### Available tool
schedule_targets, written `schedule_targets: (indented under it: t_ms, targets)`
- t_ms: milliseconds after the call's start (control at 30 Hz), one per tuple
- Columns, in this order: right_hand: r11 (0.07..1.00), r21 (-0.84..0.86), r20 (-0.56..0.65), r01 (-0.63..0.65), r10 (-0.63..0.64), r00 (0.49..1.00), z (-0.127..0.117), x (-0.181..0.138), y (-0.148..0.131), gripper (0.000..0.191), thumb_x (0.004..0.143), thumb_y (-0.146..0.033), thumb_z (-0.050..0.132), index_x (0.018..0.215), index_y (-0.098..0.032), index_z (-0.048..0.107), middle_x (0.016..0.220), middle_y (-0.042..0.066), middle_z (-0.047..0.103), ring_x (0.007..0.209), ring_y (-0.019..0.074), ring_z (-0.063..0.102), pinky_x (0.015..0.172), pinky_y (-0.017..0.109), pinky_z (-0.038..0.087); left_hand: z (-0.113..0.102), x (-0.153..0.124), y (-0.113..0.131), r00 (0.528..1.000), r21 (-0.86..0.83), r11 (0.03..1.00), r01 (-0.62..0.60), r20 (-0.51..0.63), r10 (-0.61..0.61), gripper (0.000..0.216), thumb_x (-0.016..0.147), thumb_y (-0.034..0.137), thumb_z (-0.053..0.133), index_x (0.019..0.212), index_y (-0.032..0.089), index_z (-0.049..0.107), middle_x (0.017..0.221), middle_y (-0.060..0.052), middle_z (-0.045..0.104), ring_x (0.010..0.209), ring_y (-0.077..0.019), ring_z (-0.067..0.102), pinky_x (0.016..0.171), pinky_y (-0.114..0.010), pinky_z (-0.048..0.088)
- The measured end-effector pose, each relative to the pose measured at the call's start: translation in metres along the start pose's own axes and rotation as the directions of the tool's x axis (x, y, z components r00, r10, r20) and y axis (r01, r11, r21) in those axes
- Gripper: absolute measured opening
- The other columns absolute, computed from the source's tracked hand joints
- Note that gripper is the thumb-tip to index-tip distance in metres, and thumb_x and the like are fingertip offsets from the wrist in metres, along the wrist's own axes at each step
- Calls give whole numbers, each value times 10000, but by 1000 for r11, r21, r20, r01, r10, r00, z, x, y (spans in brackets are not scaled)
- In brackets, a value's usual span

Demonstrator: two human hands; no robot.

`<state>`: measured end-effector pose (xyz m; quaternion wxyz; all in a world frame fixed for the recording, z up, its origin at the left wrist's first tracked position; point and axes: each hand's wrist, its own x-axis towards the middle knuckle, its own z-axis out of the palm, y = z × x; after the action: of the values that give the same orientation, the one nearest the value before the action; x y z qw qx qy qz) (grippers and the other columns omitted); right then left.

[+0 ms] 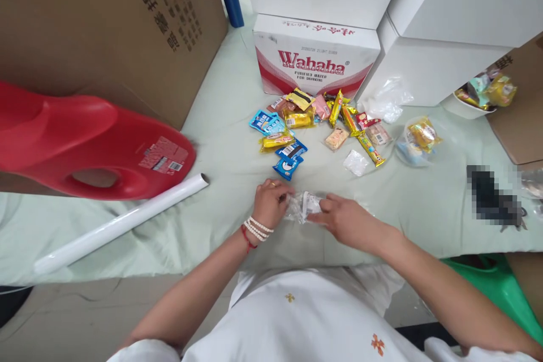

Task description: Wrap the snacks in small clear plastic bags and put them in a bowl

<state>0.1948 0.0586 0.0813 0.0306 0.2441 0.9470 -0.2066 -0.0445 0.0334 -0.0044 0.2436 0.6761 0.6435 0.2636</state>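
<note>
Between my hands, low over the near part of the table, is a clear plastic bag (297, 212) with a white printed label. My left hand (270, 203), with white beads and a red string at the wrist, is closed on the bag's left end. My right hand (345, 220) pinches its right side beside the label. Just beyond lie blue snack packets (288, 166), a yellow-wrapped snack (276, 140) and a light blue packet (266, 122). Farther back sits a loose pile of wrapped snacks (300, 117). Whether the bag has anything inside, I cannot tell.
A Wahaba-style red and white carton (316, 59) stands behind the snacks. At left are a red plastic jug (127, 124) and a white roll (123, 223). On the right are a clear tub (409, 150) of snacks, a white bowl (470, 104) and a blurred dark object (494, 198).
</note>
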Motion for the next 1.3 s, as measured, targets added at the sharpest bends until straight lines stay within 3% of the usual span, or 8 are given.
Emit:
schedule_targets:
  t_ms: [200,333,433,667,867,967,1100,1300]
  targets:
    - [992,-117,-72,-47,39,997,38,-24,-12,507,951,-42,525,1409,-247,601,931,71,547,878,242,470,735,328,379,-21,-12,-14,1000,-315,949,-4,-18,-2,289,750,105,494,865,203,741,977,-73,685,1001,-235,615,941,-405,516]
    - [995,-38,-131,-94,88,987,47,-29,-14,513,952,-26,507,1409,-246,587,946,66,522,879,237,448,752,331,368,-28,-19,1,988,-42,988,150,-36,-151,341,858,303,558,1138,204,724,1264,-141,615,1207,-328,521,1041,-545,442]
    - [990,40,-154,-134,139,978,48,-31,-17,511,950,-18,504,1383,-270,603,939,59,514,869,232,441,743,324,359,-34,-26,15,986,96,981,167,-8,-167,195,779,374,695,878,211,739,1304,-142,595,1271,-389,461,1015,-570,432]
    - [990,114,-220,-88,111,969,56,-28,-17,368,979,-71,493,1250,-240,677,936,70,516,885,236,440,769,343,406,-25,-34,58,896,-550,720,423,371,-243,311,876,508,620,812,214,541,617,59,507,458,-115,486,475,-234,381]
    - [924,383,-332,7,131,934,56,-38,-12,204,984,-156,529,1022,-211,721,1000,93,584,968,239,529,840,376,489,16,-18,96,961,-115,990,77,273,-43,259,960,217,452,961,204,711,842,-59,722,732,-192,659,672,-289,457]
    - [840,542,-467,-29,330,820,61,-52,-3,235,1025,-238,507,1162,-276,694,1063,76,644,1009,226,605,891,380,520,19,-17,104,960,230,973,9,271,-73,280,982,222,476,1064,266,741,972,-75,736,765,-216,677,641,-303,424]
    - [733,433,-622,-525,664,415,81,-64,14,411,948,-403,627,1327,-242,618,1264,152,572,1208,347,518,1019,548,460,18,-16,102,990,361,932,21,122,-70,364,961,362,594,1312,282,650,1159,-109,684,948,-279,672,763,-361,479]
    - [693,369,-559,-620,698,448,84,-65,14,152,925,-341,601,959,-201,648,1307,178,548,1231,362,515,993,527,474,20,-5,80,987,283,950,130,50,-150,501,768,509,794,1107,165,659,1236,-171,616,1234,-387,531,994,-502,461]
